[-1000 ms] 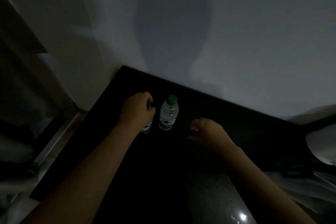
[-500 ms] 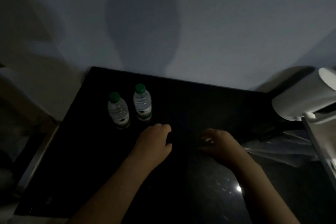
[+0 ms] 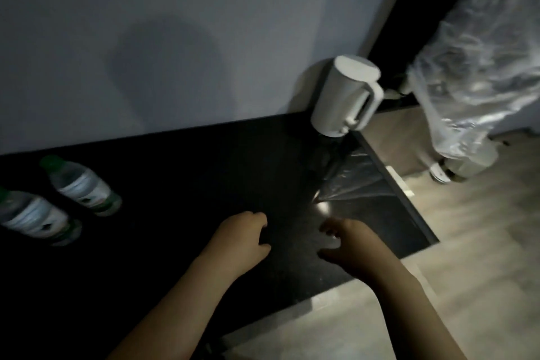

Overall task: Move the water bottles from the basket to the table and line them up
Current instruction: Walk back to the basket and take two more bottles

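Two small clear water bottles with green caps stand side by side on the black table (image 3: 190, 161) at the far left, one (image 3: 80, 185) nearer the wall and one (image 3: 35, 216) closer to me. My left hand (image 3: 242, 238) hovers over the middle of the table, fingers loosely curled, holding nothing. My right hand (image 3: 350, 242) hovers beside it near the table's right part, fingers apart and empty. Both hands are well to the right of the bottles. No basket is in view.
A white kettle (image 3: 344, 96) stands at the table's back right corner against the grey wall. Clear plastic film (image 3: 359, 184) lies on the table's right end. Beyond the edge, a plastic-wrapped white object (image 3: 473, 67) stands on the wooden floor (image 3: 467, 242).
The view has swung right, so the bottles sit at the far left. My left hand let go of a bottle a second ago; both hands have moved right along the table.
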A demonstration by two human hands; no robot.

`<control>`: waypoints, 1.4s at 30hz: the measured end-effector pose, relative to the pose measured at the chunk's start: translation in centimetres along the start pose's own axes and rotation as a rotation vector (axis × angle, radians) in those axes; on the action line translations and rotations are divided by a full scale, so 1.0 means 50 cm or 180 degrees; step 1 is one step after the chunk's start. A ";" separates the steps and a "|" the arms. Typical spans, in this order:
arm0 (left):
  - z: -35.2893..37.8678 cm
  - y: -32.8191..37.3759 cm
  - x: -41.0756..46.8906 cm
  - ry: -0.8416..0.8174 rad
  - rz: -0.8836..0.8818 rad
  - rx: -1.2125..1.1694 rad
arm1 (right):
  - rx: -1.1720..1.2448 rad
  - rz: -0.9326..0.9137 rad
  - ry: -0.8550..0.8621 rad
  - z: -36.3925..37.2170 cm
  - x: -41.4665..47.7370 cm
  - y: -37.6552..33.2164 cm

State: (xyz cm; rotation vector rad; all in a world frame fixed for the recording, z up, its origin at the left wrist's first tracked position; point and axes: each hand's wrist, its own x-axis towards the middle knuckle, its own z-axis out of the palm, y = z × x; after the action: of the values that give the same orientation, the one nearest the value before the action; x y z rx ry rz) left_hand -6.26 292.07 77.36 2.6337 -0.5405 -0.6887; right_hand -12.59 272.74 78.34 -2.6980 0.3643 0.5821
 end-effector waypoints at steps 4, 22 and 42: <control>0.077 0.165 0.026 -0.0035 0.0444 0.0038 | 0.0244 0.0417 0.0210 -0.023 -0.094 0.182; 0.340 0.814 0.085 -0.1091 0.2469 0.0706 | 0.1379 0.2453 0.0975 -0.063 -0.429 0.712; 0.475 1.416 0.440 -0.1229 0.3505 0.1028 | 0.1677 0.3127 0.1511 -0.351 -0.332 1.233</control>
State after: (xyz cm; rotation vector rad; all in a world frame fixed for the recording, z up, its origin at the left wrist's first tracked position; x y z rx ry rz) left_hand -19.97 215.48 80.18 1.9263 -2.1007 -0.7292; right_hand -40.82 213.02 82.91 -1.9689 1.7262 0.0178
